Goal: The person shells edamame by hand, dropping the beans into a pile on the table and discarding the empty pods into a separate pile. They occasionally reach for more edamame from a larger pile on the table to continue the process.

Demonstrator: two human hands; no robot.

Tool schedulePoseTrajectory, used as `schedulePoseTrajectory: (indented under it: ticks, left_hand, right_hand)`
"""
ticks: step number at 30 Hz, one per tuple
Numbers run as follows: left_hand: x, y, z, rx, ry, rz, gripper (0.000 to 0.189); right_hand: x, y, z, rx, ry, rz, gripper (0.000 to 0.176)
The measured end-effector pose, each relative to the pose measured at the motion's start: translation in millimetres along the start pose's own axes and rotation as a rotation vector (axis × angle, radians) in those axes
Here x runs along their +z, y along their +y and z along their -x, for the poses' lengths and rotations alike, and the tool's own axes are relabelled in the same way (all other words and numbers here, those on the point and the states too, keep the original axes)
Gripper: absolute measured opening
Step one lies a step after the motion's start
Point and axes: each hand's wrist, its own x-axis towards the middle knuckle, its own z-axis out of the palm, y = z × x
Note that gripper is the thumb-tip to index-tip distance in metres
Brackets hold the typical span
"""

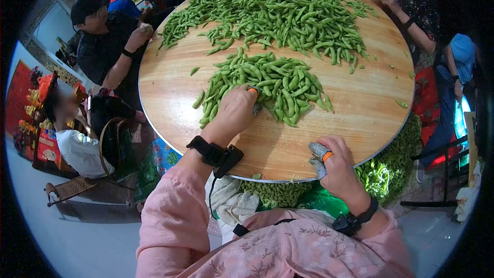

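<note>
My left hand (238, 109) reaches into a small heap of green soybean pods (267, 80) on the round wooden table (175, 90). Its fingertips are hidden among the pods, so its grip does not show. An orange band and grey wrapping show on one of its digits. My right hand (339, 170) is at the table's near edge, right of the heap. Two of its digits wear grey wraps, one with an orange band. Those wrapped tips are apart, and nothing shows between them. Both wrists carry black straps.
A much larger mound of pods (278, 13) covers the table's far side. Below the near edge lie heaps of green pods (391, 159) and a pale cloth (232, 201). People sit around the table; a wooden chair (82, 185) stands at left.
</note>
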Motion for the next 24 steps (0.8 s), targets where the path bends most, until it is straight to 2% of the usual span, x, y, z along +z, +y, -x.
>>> schedulePoseTrajectory:
  ticks: [5, 7, 8, 9, 10, 11, 12, 13, 14, 15, 16, 17, 19, 21, 23, 24]
  left_hand:
    - [-12, 7, 14, 0.006, 0.048, -0.102, 0.01]
    - [-25, 18, 23, -0.179, -0.011, 0.124, 0.008]
    - [-29, 21, 30, -0.282, -0.118, 0.236, 0.012]
    - [-29, 26, 38, -0.282, -0.115, 0.236, 0.012]
    - [-26, 33, 47, -0.332, -0.052, 0.594, 0.012]
    - [-23, 42, 55, -0.376, 0.013, 0.954, 0.013]
    - [-25, 54, 62, -0.331, 0.068, 0.942, 0.013]
    - [-25, 66, 68, -0.285, 0.121, 0.931, 0.013]
    - [-21, 75, 72, -0.256, 0.152, 0.982, 0.012]
    - [-24, 82, 76, -0.267, 0.105, 0.967, 0.012]
    - [-26, 88, 79, -0.262, 0.074, 0.942, 0.012]
    - [-27, 93, 82, -0.257, 0.042, 0.915, 0.012]
    - [-31, 101, 88, -0.274, 0.034, 0.955, 0.012]
    - [-29, 105, 93, -0.295, 0.028, 0.994, 0.013]
    - [-22, 106, 97, -0.198, 0.057, 0.929, 0.014]
    - [-18, 105, 98, -0.158, 0.081, 0.871, 0.016]
  right_hand:
    - [0, 7, 4, 0.04, 0.041, 0.024, 0.027]
    - [1, 8, 6, 0.042, 0.046, 0.03, 0.027]
    - [1, 7, 6, 0.08, 0.092, -0.016, 0.023]
    - [1, 7, 6, 0.117, 0.138, -0.062, 0.02]
    - [-2, 5, 4, 0.114, 0.138, -0.06, 0.02]
    - [-9, 3, 3, 0.18, 0.112, -0.297, 0.018]
    - [-13, 2, 2, 0.247, 0.084, -0.532, 0.015]
    - [-15, 0, 3, 0.252, 0.081, -0.526, 0.015]
    - [-16, -2, 2, 0.358, -0.008, -0.701, 0.016]
    - [-16, -4, 3, 0.466, -0.096, -0.875, 0.016]
    - [-8, -2, 6, 0.471, -0.084, -1.05, 0.017]
    - [-2, -3, 8, 0.477, -0.083, -1.046, 0.017]
    - [6, -8, 11, 0.715, -0.106, -1.87, 0.018]
    - [6, -16, 14, 0.794, -0.111, -1.842, 0.024]
    - [4, -19, 14, 0.861, -0.328, -2.017, 0.018]
    - [7, -17, 16, 0.757, -0.304, -2.016, 0.019]
